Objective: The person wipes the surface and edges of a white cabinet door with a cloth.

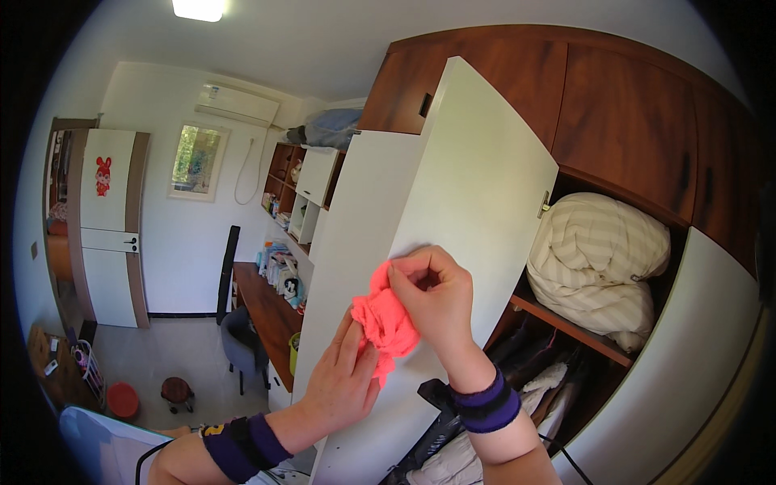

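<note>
A bunched coral-pink cloth (391,321) is between my two hands, in front of the inner or outer face of an open white wardrobe door (479,182); I cannot tell which face. My left hand (345,370) supports the cloth from the lower left, its fingers against the folds. With thumb and fingertips my right hand (436,291) pinches an upper part of the cloth near the door. Both wrists wear dark purple bands. Whether the cloth touches the door is hard to tell.
Right of the door, a rolled striped quilt (600,260) fills a wardrobe shelf (576,330) above hanging clothes (545,388). At left stand a grey chair (242,342), a wooden desk (267,315), a round stool (176,391) and a red bucket (123,400).
</note>
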